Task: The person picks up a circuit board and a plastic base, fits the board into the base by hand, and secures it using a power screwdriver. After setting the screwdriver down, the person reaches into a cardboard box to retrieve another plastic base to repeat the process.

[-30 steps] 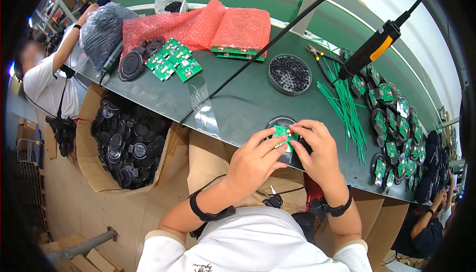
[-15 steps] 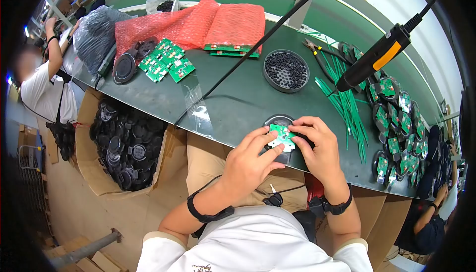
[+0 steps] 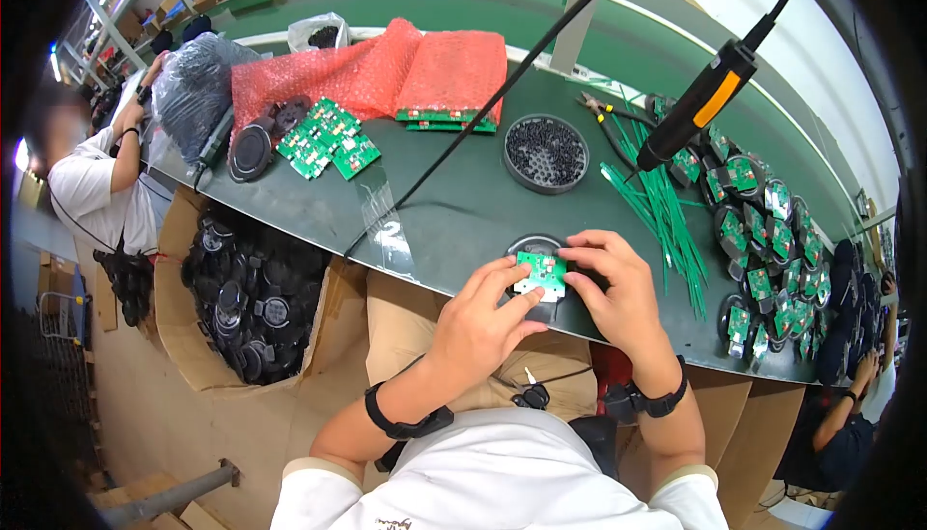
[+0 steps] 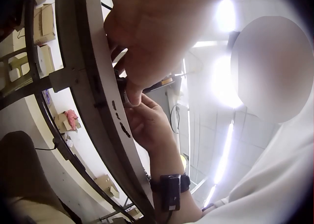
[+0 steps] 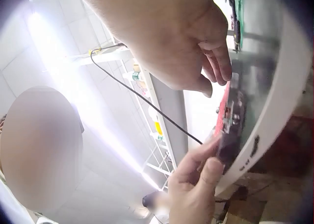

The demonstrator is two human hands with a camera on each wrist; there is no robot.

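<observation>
- Right, the green circuit board [image 3: 541, 272] lay flat, component side up, on a round black speaker housing [image 3: 537, 241], at the near edge of the dark worktable [image 3: 454, 211].
- The board's visible green strip ran left to right, roughly along the table edge. Fingers covered both ends, so I could not be sure of its true long axis.
- My left hand [image 3: 480, 322] was clamped on the board's left side, with two fingers laid across the top and the thumb tucked underneath.
- My right hand [image 3: 618, 289] gripped the right side, fingers curled over the far corner. The two hands were close together, with only the board between them.
- Most of the housing was hidden under the board and hands; only its far rim showed.
- In the left wrist view I saw the table from below, my fingertips [image 4: 133, 97] at its edge and the other hand beyond. The board itself was out of sight.
- In the right wrist view the board was edge-on and glare washed it out, so I could make out no detail.
- Green cable ties [image 3: 666, 211] lay fanned to the right, and an electric screwdriver [image 3: 695, 110] hung above them.
- A round tray of black rings [image 3: 546, 153] sat further back.
- Finished units [image 3: 772, 240] ran off along the right, blurred at the lens edge.
</observation>
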